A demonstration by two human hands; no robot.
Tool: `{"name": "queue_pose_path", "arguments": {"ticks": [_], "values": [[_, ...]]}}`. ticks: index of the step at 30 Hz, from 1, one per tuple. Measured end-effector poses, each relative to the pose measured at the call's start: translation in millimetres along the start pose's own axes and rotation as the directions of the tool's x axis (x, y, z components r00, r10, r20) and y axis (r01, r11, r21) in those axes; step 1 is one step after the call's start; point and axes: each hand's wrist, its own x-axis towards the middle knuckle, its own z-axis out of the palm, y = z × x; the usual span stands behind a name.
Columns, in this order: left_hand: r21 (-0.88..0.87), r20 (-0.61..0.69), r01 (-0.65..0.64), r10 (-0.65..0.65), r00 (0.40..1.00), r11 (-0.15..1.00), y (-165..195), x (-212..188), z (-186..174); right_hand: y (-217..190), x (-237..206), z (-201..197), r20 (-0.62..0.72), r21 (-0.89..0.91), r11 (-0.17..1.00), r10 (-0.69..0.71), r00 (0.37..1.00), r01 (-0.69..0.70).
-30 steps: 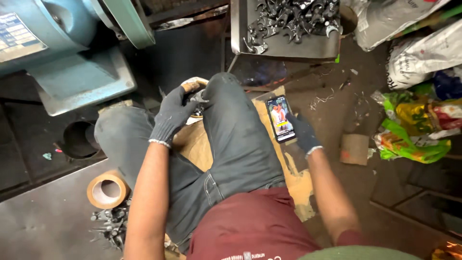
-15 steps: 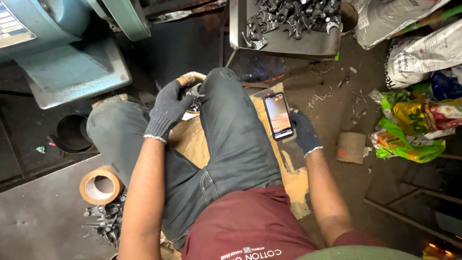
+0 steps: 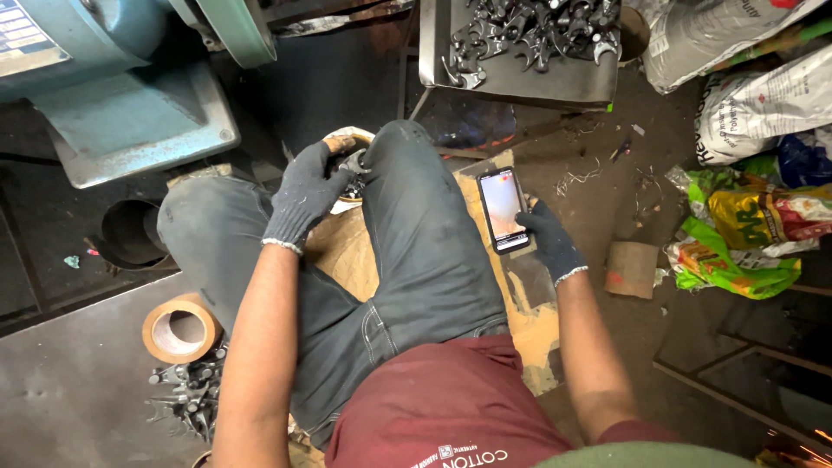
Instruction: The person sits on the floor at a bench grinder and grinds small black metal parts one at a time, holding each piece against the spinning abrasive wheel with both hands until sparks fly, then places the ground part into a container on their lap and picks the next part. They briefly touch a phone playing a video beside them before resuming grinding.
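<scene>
The left hand point(image 3: 305, 191), in a dark knitted glove, has its grip closed around a small dark metal part point(image 3: 354, 165) just left of the raised knee in grey jeans, above a round pale-rimmed container point(image 3: 347, 139) on the floor. The right hand point(image 3: 548, 244), gloved alike, has its grip clamped on a black smartphone with a lit screen point(image 3: 503, 210), right of the knee and over brown cardboard point(image 3: 529, 303). A roll of tan tape point(image 3: 180, 329) lies near left; a grey metal tray of dark forged parts point(image 3: 520, 74) stands far.
</scene>
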Motion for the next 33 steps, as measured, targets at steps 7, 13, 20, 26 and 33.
{"name": "queue_pose_path", "arguments": {"ticks": [7, 13, 20, 26, 33], "values": [[-0.001, 0.008, -0.028, 0.028, 1.0, 1.0, 1, 1, 0, 5, 0, 3, -0.058, 0.019, 1.0, -0.008, 0.998, 0.009], [-0.292, 0.004, -0.119, 0.126, 0.992, 0.949, 8, -3, -4, -6, 9, 30, -0.388, 0.132, 0.884, -0.37, 0.844, 0.448], [-0.189, -0.179, -0.284, 0.251, 0.951, 0.94, -13, 13, 2, -75, 40, 205, 0.069, -0.487, 0.659, -0.625, 0.777, 0.573], [-0.349, -0.119, -0.358, 0.338, 0.934, 0.866, -25, -10, -17, -134, 9, 301, 0.375, -0.545, 0.606, -0.442, 0.815, 0.58], [-0.145, -0.215, -0.434, 0.4, 0.891, 0.889, 6, -15, -39, -146, 39, 297, 0.711, -0.427, -0.035, -0.631, 0.311, 0.904]]}}
